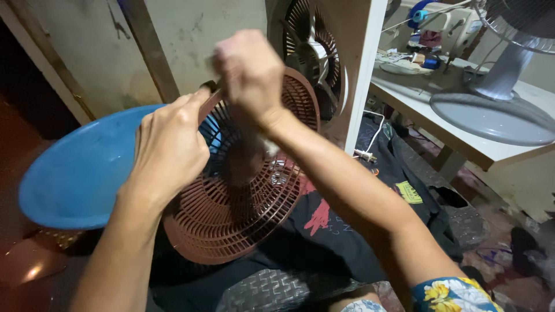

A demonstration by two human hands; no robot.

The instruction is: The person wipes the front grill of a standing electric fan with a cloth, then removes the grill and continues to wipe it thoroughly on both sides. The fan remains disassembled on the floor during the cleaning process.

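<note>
A round reddish-brown plastic fan grille (243,202) stands tilted in front of me over a dark cloth. My left hand (170,144) grips its upper left rim. My right hand (250,72) is closed in a fist at the grille's top edge, blurred; something pale shows beneath it against the grille's centre, too blurred to tell what. A blue plastic basin (81,173) sits just behind and to the left of the grille.
A box fan housing with a dark blade guard (315,52) stands upright behind the grille. A white table (462,133) at right carries a grey pedestal fan base (494,112) and clutter. A dark printed cloth (324,225) and a white plug lie on the floor.
</note>
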